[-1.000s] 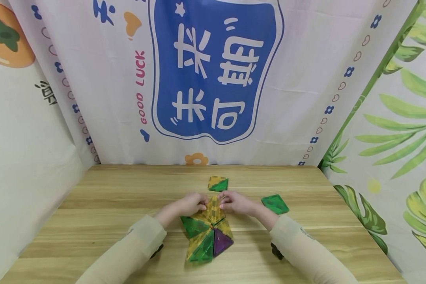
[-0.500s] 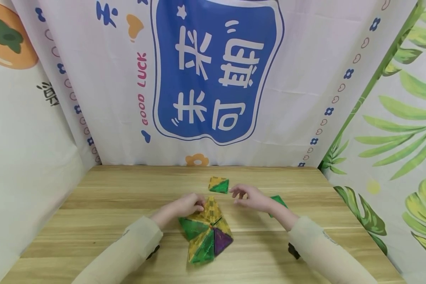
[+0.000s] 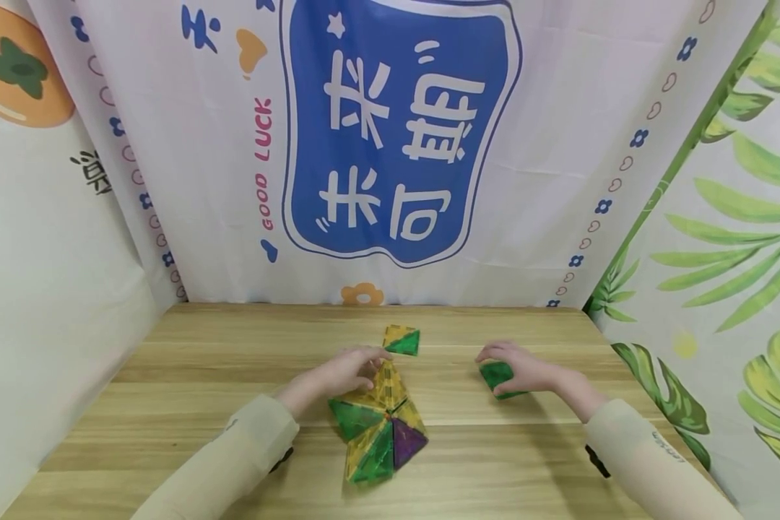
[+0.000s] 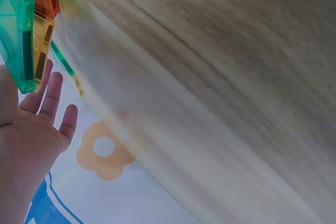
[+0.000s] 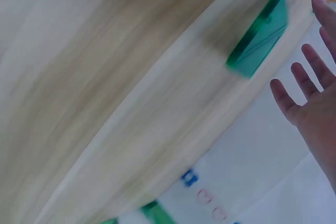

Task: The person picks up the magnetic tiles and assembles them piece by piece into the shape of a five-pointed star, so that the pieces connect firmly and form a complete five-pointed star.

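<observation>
A pinwheel-shaped build of translucent magnetic tiles (image 3: pixel 372 462) stands on the table, in green, yellow and one purple tile (image 3: pixel 407 442). My left hand (image 3: pixel 346 372) is at its far yellow side, fingers extended. In the left wrist view, the thumb side of that hand lies against or close beside a green tile (image 4: pixel 18 40); exact contact is hidden. My right hand (image 3: pixel 518 367) reaches over a green tile piece (image 3: pixel 494 373) at the right. In the right wrist view, its fingers are spread and apart from that green piece.
A flat square of one yellow and one green triangle tile (image 3: pixel 403 342) lies behind the build. A wooden table (image 3: pixel 169 404) carries everything. Printed curtains (image 3: pixel 221 180) hang along its back and sides.
My right hand has left the yellow tip of the build and moved right to the green tile piece. My left hand stays by the build, its fingers now stretched further out.
</observation>
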`<control>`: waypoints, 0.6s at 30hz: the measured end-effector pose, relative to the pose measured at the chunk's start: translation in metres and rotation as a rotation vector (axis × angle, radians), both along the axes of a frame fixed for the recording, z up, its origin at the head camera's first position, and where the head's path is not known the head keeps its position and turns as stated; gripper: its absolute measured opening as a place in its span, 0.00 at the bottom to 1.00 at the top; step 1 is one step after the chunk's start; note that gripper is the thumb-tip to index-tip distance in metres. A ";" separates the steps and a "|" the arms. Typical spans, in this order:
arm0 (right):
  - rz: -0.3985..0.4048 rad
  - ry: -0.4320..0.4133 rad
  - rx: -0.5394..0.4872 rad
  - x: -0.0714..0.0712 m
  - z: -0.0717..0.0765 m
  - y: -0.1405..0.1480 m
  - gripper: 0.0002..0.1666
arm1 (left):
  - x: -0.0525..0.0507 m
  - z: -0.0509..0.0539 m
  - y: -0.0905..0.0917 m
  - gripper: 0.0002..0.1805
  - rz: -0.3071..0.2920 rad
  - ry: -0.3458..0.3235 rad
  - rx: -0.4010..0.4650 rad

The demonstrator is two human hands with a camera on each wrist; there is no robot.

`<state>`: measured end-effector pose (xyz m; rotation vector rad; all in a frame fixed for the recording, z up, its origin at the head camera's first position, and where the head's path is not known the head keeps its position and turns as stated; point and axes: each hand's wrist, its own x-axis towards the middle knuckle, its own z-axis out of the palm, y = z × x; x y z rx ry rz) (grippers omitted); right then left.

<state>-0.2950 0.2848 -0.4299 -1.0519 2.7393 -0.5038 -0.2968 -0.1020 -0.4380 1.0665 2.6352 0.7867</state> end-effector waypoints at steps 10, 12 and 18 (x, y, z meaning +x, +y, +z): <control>-0.122 -0.073 0.057 -0.002 -0.010 0.034 0.48 | 0.003 0.001 -0.012 0.28 0.045 0.100 -0.038; -0.127 -0.065 0.059 -0.003 -0.013 0.036 0.48 | 0.006 0.001 -0.016 0.28 0.058 0.124 -0.048; -0.165 -0.046 0.058 -0.008 -0.020 0.036 0.47 | 0.013 0.003 -0.025 0.29 0.097 0.213 -0.089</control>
